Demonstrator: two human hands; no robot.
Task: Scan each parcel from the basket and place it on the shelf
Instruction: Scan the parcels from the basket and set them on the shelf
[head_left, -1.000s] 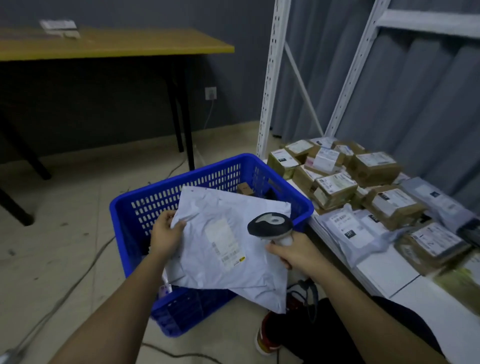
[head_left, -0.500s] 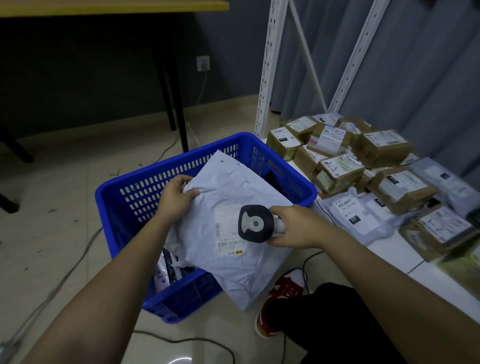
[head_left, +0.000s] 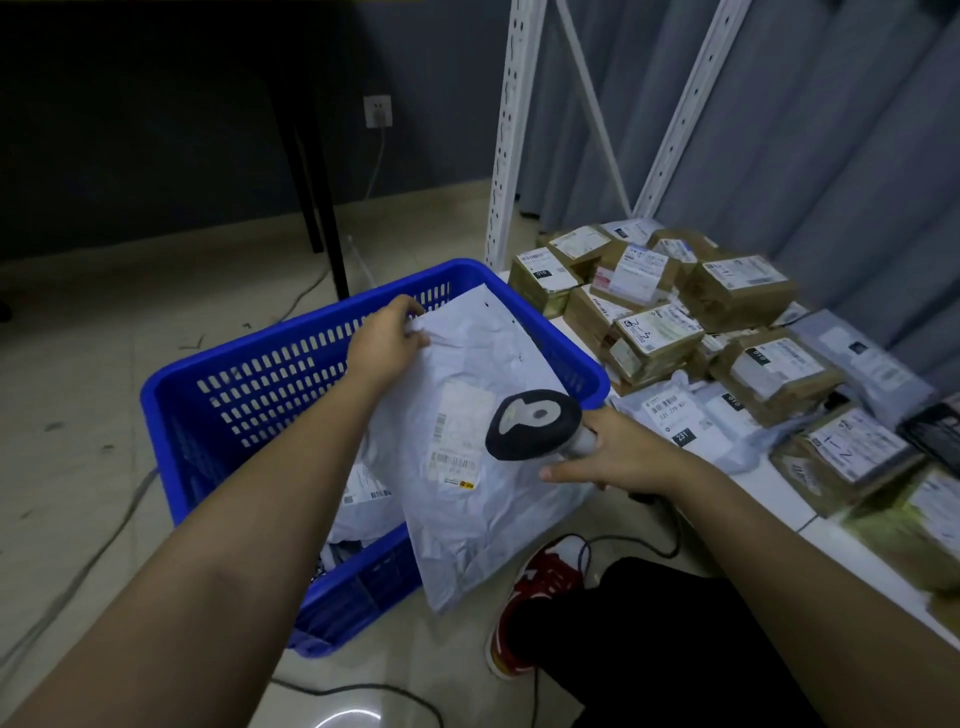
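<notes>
Scanner (head_left: 533, 424) clamped in the right hand (head_left: 621, 457) sits over the label of a grey mailer (head_left: 467, 415); the left hand (head_left: 385, 340) pinches the mailer's top corner above the blue basket (head_left: 249, 384). Taped boxes (head_left: 737, 286) crowd the white shelf (head_left: 774, 499) beyond.

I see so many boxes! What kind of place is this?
Probably a parcel sorting room: labelled parcels piled on a white shelf, a blue basket of mail, a barcode scanner.
</notes>
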